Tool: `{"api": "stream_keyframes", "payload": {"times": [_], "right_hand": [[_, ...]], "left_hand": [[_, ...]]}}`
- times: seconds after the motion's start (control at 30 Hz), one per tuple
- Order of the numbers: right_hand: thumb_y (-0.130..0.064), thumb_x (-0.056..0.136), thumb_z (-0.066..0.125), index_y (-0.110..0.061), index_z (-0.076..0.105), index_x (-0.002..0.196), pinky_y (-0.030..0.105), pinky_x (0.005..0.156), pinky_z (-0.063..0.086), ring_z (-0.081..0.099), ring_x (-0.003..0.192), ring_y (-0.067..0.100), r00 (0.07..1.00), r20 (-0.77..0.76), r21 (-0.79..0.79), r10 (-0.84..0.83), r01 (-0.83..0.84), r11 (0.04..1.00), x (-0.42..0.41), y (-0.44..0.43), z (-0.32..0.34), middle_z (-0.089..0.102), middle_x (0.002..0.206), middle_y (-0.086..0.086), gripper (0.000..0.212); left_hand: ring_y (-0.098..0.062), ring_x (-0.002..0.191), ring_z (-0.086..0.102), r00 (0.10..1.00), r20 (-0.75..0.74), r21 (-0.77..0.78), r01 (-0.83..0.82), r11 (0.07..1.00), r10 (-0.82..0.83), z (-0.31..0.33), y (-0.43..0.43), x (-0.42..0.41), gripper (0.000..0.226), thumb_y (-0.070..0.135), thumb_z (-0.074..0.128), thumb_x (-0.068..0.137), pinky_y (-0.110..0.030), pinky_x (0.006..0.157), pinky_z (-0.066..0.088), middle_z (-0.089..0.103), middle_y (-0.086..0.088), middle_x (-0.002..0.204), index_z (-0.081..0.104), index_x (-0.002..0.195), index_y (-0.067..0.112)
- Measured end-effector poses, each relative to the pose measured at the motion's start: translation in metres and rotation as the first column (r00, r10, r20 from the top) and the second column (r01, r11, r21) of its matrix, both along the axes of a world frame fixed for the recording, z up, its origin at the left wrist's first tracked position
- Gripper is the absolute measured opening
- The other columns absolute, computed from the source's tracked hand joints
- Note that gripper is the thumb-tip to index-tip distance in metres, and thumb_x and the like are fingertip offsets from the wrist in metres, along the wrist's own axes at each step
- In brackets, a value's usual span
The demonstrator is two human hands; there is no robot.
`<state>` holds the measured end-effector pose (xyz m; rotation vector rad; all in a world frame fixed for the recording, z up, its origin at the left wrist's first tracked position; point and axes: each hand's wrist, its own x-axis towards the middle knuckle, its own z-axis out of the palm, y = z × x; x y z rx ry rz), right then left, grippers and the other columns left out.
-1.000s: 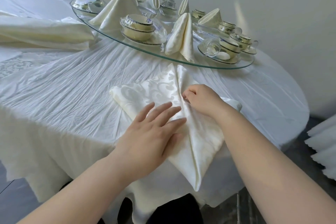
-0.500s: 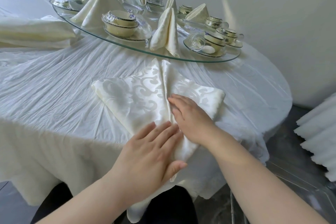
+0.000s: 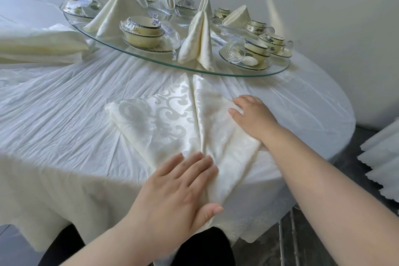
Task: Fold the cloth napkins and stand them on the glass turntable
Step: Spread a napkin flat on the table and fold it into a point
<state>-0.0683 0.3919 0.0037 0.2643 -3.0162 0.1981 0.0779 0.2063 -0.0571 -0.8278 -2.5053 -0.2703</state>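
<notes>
A cream patterned napkin (image 3: 172, 121) lies flat on the white tablecloth, folded into a kite shape with a centre seam running toward me. My left hand (image 3: 181, 188) presses flat on its near tip with straight fingers. My right hand (image 3: 251, 114) lies on the napkin's right corner, with the thumb on top of the cloth and the fingertips at its edge. Beyond the napkin is the glass turntable (image 3: 237, 73), where several folded napkins stand upright; the nearest (image 3: 197, 41) is at its front rim.
Wrapped bowl sets (image 3: 142, 32) and cup sets (image 3: 254, 52) crowd the turntable. A stack of unfolded cream cloths (image 3: 41, 45) lies at the left. The table edge drops just in front of me. Scalloped white fabric (image 3: 382, 168) hangs at the far right.
My right hand slid from the centre seam out to the napkin's right corner. My left hand moved down toward the near tip. The camera shifted.
</notes>
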Motion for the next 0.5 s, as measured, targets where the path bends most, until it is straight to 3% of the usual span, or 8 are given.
{"api": "stream_keyframes", "payload": {"times": [0.1,0.2,0.33,0.5], "right_hand": [[-0.018,0.093,0.049,-0.01,0.047,0.13,0.021,0.103,0.021,0.033,0.131,0.02,0.988,-0.135,-0.109,0.076,-0.091,0.99,0.016,-0.012,0.01,0.042,0.14,0.004,0.038],[-0.014,0.094,0.048,-0.012,0.049,0.13,0.014,0.103,0.019,0.034,0.132,0.013,0.948,-0.074,-0.318,0.311,-0.318,0.893,0.047,-0.037,0.012,0.042,0.141,0.001,0.036],[-0.02,0.097,0.04,-0.017,0.039,0.138,0.017,0.11,0.008,0.018,0.139,0.01,0.891,0.107,-0.251,0.441,-0.405,0.879,0.061,-0.052,-0.007,0.027,0.15,-0.003,0.041],[-0.019,0.098,0.037,-0.018,0.036,0.139,0.009,0.105,0.004,0.015,0.14,0.009,0.894,0.077,-0.216,0.442,-0.418,0.883,0.061,-0.051,-0.011,0.023,0.151,-0.005,0.041]], "left_hand": [[-0.017,0.111,0.06,0.999,0.046,-0.001,0.005,1.0,-0.005,0.002,-0.001,0.0,0.068,0.052,0.013,0.096,-0.031,0.097,0.033,0.066,0.001,0.115,0.069,0.108,0.014],[-0.016,0.111,0.06,0.997,0.074,0.008,0.008,1.0,-0.009,0.003,-0.001,0.0,0.068,0.052,0.013,0.096,-0.031,0.096,0.033,0.066,0.002,0.115,0.068,0.108,0.015],[-0.014,0.112,0.059,0.991,0.133,0.022,0.021,1.0,-0.024,0.01,-0.004,0.0,0.067,0.05,0.011,0.097,-0.028,0.097,0.031,0.065,0.003,0.116,0.067,0.111,0.017],[-0.008,0.114,0.045,0.996,0.082,0.239,0.021,0.971,-0.041,0.025,-0.018,-0.007,0.053,0.042,0.02,0.098,-0.021,0.096,0.027,0.064,0.001,0.117,0.061,0.118,0.014]]}}
